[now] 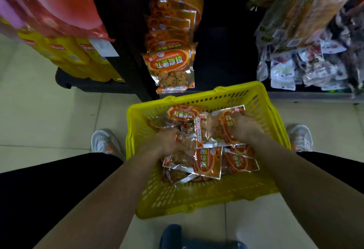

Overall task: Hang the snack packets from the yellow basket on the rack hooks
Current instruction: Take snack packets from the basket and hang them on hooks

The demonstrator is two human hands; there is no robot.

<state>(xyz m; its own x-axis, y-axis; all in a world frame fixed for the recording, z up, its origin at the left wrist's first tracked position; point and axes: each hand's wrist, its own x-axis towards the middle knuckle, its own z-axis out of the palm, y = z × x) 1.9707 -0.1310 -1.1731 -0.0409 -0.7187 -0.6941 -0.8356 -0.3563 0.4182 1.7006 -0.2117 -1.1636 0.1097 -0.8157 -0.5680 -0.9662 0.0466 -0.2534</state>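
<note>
View looking down from a person's head. A yellow basket sits on the tiled floor between the person's shoes, just in front of a dark shop rack. A loose pile of orange snack packets lies in it, overlapping at all angles.

The right grip, a bare hand, has its fingers curled over one end of the top packet, pinching it. The left grip reaches into the pile beside it. Its fingers are curled down and seem to hold a packet edge, though they are partly buried.

The top packet lies almost flat, its long axis running left to right across the basket. Its orange printed end points right, under the right grip, and its clear end points left.

The packets look light, crinkly and slick, with brittle snacks inside, so squeezing the middle would likely crush them. The flat sealed strip at the printed end is probably the best place to hold.

Above the basket, a row of hung packets hangs with the printed end up. The hooks themselves are hidden.
</note>
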